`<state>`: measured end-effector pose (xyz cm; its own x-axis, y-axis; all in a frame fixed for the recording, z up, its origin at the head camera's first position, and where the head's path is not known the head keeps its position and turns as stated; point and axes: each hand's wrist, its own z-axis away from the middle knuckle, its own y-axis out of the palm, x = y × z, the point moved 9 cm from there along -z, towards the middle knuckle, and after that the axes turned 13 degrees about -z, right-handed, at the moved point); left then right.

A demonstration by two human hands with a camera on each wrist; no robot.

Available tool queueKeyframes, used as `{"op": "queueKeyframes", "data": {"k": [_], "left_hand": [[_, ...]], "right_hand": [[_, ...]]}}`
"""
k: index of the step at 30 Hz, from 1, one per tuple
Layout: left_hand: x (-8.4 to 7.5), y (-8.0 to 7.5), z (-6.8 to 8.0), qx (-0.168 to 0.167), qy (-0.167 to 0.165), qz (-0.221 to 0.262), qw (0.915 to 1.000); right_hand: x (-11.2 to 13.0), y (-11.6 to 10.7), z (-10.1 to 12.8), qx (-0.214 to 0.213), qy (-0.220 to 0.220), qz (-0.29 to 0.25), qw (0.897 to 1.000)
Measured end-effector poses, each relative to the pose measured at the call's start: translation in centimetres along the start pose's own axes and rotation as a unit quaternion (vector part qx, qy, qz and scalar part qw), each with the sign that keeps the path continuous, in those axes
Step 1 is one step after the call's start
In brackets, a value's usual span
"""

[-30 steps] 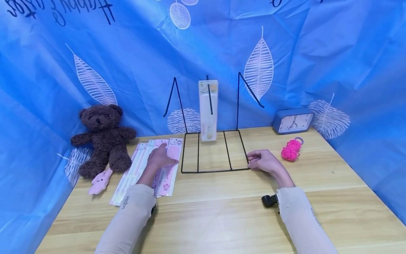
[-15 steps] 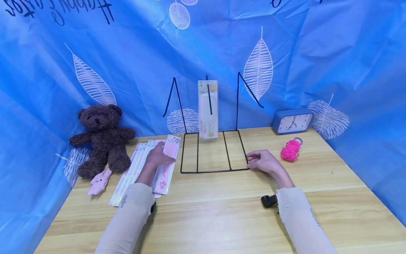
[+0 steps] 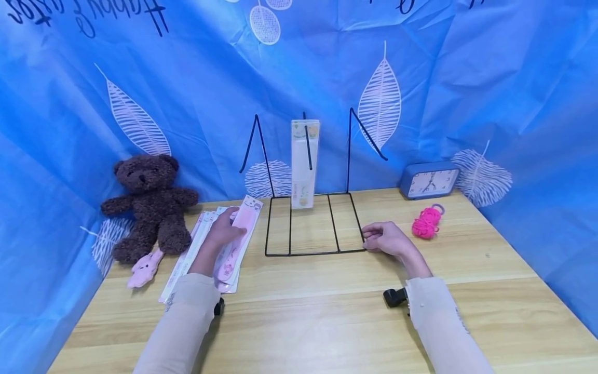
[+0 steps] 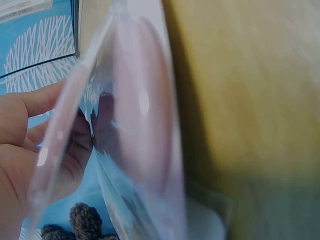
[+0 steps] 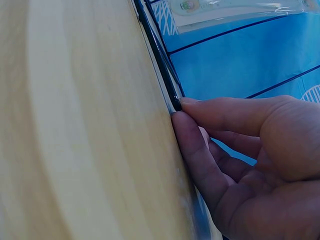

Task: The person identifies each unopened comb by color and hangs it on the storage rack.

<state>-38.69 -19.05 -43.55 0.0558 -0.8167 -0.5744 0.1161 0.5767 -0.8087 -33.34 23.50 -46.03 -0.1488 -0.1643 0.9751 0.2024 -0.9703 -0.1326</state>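
Note:
My left hand [image 3: 227,228] grips a long pink packet [image 3: 235,244] in clear plastic, with its far end raised off the stack of similar packets [image 3: 187,257] on the table. In the left wrist view my fingers [image 4: 25,125] curl round that packet [image 4: 135,125]. My right hand [image 3: 369,240] pinches the front right corner of a black wire rack [image 3: 313,253]. Seen from the right wrist, thumb and forefinger [image 5: 200,107] meet on the rack's wire [image 5: 157,55]. A white packet [image 3: 303,163] hangs from the rack's middle hook.
A brown teddy bear [image 3: 147,200] sits at the back left with a small pink plush [image 3: 142,270] in front of it. A blue clock [image 3: 429,182] and pink yarn [image 3: 426,223] lie at the back right. Blue cloth walls in the wooden table [image 3: 327,322].
My left hand has closed on the top pink packet, lifted it and drawn it slightly left, turning it at an angle. The right hand has stayed on the rack's corner.

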Motion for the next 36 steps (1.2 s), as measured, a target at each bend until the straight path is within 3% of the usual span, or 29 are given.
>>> {"op": "queueKeyframes", "data": {"k": [12, 19, 23, 27, 36], "left_hand": [[0.5, -1.5, 0.2, -0.038, 0.051, 0.070, 0.9955], [0.3, -2.7, 0.9, -0.061, 0.071, 0.066, 0.9934], [-0.1, -3.5, 1.5, -0.062, 0.080, 0.091, 0.9907], [-0.7, -4.4, 2.0, -0.065, 0.093, 0.136, 0.9843], [-2.0, -7.3, 4.0, -0.126, 0.139, 0.173, 0.9669]], "right_hand": [[0.0, -0.1, 0.0, -0.002, -0.002, 0.002, 1.000], [-0.2, -0.1, -0.1, -0.001, 0.002, -0.006, 1.000], [-0.4, -0.1, -0.1, -0.002, 0.010, -0.018, 1.000], [-0.4, 0.0, -0.1, -0.002, 0.016, -0.026, 1.000], [-0.4, 0.0, -0.1, -0.003, 0.016, -0.024, 1.000]]}}
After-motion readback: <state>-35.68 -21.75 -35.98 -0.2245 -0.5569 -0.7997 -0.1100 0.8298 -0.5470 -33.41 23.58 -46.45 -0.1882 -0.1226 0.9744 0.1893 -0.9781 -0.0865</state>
